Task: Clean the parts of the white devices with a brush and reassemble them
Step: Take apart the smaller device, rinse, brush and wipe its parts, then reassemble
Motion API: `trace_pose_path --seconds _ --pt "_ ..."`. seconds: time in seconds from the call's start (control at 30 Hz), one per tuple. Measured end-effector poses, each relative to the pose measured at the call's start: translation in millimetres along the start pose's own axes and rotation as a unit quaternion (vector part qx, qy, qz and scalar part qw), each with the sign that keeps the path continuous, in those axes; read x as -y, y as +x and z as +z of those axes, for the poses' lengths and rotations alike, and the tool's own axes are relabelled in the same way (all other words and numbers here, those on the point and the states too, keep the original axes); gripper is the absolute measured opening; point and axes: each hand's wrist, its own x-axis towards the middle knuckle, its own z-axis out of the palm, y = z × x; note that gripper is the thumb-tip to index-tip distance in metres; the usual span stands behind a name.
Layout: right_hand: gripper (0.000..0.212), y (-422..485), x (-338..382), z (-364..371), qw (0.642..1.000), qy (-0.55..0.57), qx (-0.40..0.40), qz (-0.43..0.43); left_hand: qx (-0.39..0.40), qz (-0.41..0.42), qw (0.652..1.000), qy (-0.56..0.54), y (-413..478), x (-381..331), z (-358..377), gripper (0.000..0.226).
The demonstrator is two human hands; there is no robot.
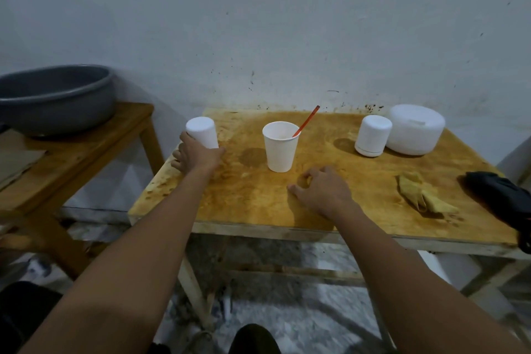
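A white cylindrical device (201, 131) stands upright at the table's far left corner, and my left hand (196, 156) grips its lower part. A second white cylinder (372, 135) stands at the back right, touching a wide, low white dome-shaped device (415, 129). In the middle stands a white paper cup (280, 146) with an orange-handled brush (307, 121) leaning out of it. My right hand (321, 190) rests on the bare tabletop in front of the cup, fingers loosely curled, holding nothing.
The stained wooden table (258, 210) stands against a white wall. A folded yellow cloth (422, 195) lies near the right front. A black object (500, 198) overhangs the right edge. A grey basin (54, 98) sits on a lower wooden table (86, 149) to the left.
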Motion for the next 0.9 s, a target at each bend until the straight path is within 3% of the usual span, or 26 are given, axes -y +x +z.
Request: trace_pose_path --seconds 0.37,0.73,0.8,0.9 --pt "0.066 -0.5 0.3 1.7 1.0 -0.003 -0.007 0.001 0.017 0.004 0.999 -0.038 9.9 4.9 -0.4 0.083" --pt "0.066 -5.8 -1.3 2.7 1.0 0.004 -0.021 -0.017 0.094 0.105 0.983 -0.12 -72.0 2.4 -28.9 0.095" --pt "0.064 -7.8 -2.7 -0.8 0.999 0.046 -0.014 -0.017 0.108 0.119 0.979 -0.122 -95.0 -0.1 -35.1 0.094" --pt "0.058 -14.4 -8.9 -13.6 0.969 0.243 -0.04 0.003 0.145 0.141 0.97 -0.131 -127.9 -7.4 -36.6 0.093"
